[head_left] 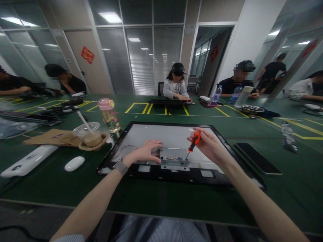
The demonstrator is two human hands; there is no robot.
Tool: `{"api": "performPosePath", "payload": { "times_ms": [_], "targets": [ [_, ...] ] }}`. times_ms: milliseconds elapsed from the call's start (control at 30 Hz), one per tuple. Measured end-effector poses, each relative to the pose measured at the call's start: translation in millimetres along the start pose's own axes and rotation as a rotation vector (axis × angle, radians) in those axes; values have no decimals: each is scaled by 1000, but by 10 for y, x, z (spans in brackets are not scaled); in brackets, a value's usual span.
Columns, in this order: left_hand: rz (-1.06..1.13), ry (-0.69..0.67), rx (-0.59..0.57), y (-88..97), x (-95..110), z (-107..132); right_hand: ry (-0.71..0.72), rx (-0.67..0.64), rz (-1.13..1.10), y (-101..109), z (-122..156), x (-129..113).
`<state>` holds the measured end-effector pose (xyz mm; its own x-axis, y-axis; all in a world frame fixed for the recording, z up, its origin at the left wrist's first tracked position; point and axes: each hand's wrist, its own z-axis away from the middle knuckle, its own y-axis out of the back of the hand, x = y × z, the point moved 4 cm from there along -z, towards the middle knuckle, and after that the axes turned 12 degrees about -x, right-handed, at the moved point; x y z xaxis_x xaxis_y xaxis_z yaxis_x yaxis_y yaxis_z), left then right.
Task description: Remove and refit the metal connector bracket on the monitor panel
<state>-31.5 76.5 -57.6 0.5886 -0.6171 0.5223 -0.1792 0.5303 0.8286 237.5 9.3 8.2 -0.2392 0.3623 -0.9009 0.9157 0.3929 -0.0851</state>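
Note:
A flat display panel [141, 132] with a black frame lies on the table in front of me. On its near part sits a metal bracket [174, 164] with a row of connector ports. My right hand [208, 143] grips an orange and black screwdriver [193, 142], whose shaft slants down to the bracket's right end. Whether the tip sits in a screw is too small to tell. At the bracket's left end, my left hand [147, 151] has its fingers stretched and apart, the thumb against or just beside the metal edge. A watch [120, 166] is on that wrist.
A phone [256, 158] lies right of the panel. To the left are a white mouse [74, 163], a long white device [30, 161], an iced drink cup [88, 132] and a pink-lidded bottle [109, 116]. Several people sit across the green table [161, 198], one opposite handling a dark panel [169, 102].

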Motion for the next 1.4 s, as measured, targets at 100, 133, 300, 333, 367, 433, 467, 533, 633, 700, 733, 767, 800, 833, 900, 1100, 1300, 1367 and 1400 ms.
{"api": "performPosePath", "payload": {
  "times_ms": [100, 133, 300, 333, 367, 433, 467, 533, 633, 700, 733, 767, 800, 833, 900, 1100, 1300, 1367, 1400],
  "targets": [
    [-5, 4, -1, 0, 6, 1, 10, -24, -12, -32, -3, -12],
    [-5, 5, 1, 1, 9, 2, 23, -34, -14, -42, -3, -19],
    [-10, -11, 14, 6, 17, 9, 21, -51, -25, -30, 14, -32],
    [-13, -10, 15, 5, 15, 8, 5, -57, -40, -25, 17, -28],
    [-14, -7, 14, 4, 12, 7, -10, -67, -60, -22, 18, -26],
    [-13, -1, 10, 1, 7, 4, -22, -86, -103, -23, 16, -28],
    [-11, 1, 8, -1, 5, 1, -20, -93, -120, -25, 14, -31],
    [-7, -2, 8, -2, 0, -2, -13, -110, -138, -30, 7, -34],
    [-4, -1, 8, -4, -13, -4, 2, -125, -130, -27, 3, -27],
    [-1, 4, 2, -6, -19, -3, 14, -99, -105, -4, 6, -16],
    [0, 5, -2, -7, -19, -2, 11, -77, -95, 11, 9, -6],
    [0, 6, -4, -6, -16, -2, 0, -55, -91, 25, 11, 7],
    [0, 8, -5, -5, -11, -1, -17, -38, -98, 35, 12, 23],
    [-2, 10, -6, -3, -5, -1, -35, -27, -113, 40, 12, 37],
    [-6, 17, -6, 3, 10, 0, -47, -20, -150, 39, 8, 51],
    [-6, 19, -11, 10, 28, 4, -31, -59, -168, -17, -7, 16],
    [-4, 15, -12, 6, 29, 4, -4, -84, -120, 13, 16, 19],
    [-9, 20, -17, 9, 41, 4, -15, -82, -117, 28, 18, 31],
    [-12, 23, -17, 12, 47, 4, -23, -81, -120, 30, 16, 32]
  ]
}}
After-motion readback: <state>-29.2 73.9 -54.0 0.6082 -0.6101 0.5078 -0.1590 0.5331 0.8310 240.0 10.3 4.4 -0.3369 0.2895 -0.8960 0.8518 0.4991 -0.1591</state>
